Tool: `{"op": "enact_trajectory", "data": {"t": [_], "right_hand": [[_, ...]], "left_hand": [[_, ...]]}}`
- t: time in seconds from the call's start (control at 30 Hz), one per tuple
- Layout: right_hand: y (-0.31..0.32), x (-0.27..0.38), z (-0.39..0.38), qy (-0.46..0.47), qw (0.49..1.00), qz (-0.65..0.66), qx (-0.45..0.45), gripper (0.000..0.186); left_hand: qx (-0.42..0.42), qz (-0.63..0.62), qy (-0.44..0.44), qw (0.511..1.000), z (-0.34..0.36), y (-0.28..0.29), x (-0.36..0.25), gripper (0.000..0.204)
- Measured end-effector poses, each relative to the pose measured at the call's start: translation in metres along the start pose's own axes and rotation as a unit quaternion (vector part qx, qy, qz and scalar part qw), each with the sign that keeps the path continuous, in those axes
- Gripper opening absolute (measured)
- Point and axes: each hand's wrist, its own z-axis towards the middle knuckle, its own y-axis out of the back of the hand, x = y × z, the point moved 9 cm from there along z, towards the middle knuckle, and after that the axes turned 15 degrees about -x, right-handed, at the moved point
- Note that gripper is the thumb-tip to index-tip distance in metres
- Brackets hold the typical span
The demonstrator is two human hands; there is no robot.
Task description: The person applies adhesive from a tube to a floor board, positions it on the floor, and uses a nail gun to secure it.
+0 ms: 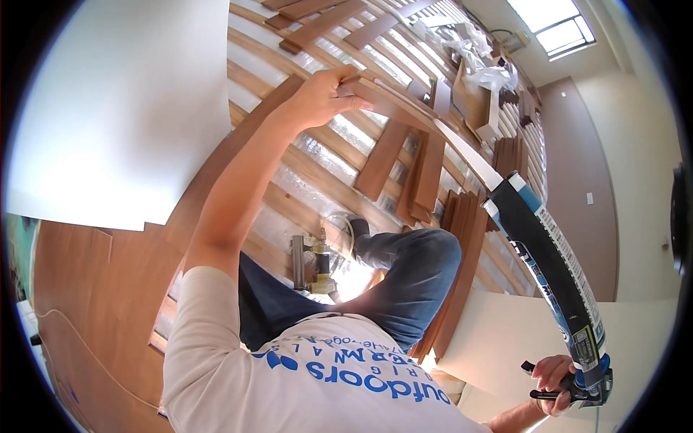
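Observation:
My left hand [325,99] is closed around one end of a brown wooden floorboard [395,105], thumb on the face turned toward me. My right hand [557,381], at the lower right, grips the handle and trigger area of a caulking gun [596,390]. A long black and blue adhesive tube [552,278] is loaded in it. Its white nozzle [469,153] points up and left, with the tip at the board's edge; whether it touches cannot be made out. Any bead of adhesive on the board is too small to see.
Wooden battens [307,164] run over silvery sheeting. Loose floorboards [426,173] lie across them, with a nail gun [317,267] by my legs. Laid flooring [94,278] spreads at the left beside a large white panel [115,101]. Crumpled plastic [491,76] lies far back.

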Motion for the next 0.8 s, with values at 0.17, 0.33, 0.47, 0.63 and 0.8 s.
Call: {"op": "enact_trajectory", "data": {"t": [0.17, 0.33, 0.47, 0.63, 0.8], "right_hand": [[0.005, 0.002, -0.004, -0.014, 0.999, 0.027, 0.031, 0.076], [-0.015, 0.017, 0.001, -0.049, 0.989, 0.138, 0.037, 0.104], [-0.012, 0.015, -0.002, -0.063, 0.984, 0.158, 0.059, 0.102], [-0.007, 0.003, -0.001, -0.048, 0.982, 0.178, -0.027, 0.073], [0.019, -0.032, 0.001, -0.019, 0.978, 0.196, -0.067, 0.09]], "left_hand": [[0.019, 0.012, 0.043, 0.999, -0.003, -0.002, 0.004, 0.066], [0.018, -0.008, 0.04, 0.999, -0.003, 0.0, -0.003, 0.059], [0.01, 0.009, 0.017, 1.0, -0.004, 0.001, -0.011, 0.056], [0.005, 0.003, 0.026, 1.0, -0.006, -0.005, -0.018, 0.053], [-0.088, 0.007, -0.01, 0.996, 0.003, 0.002, -0.021, 0.048]]}}
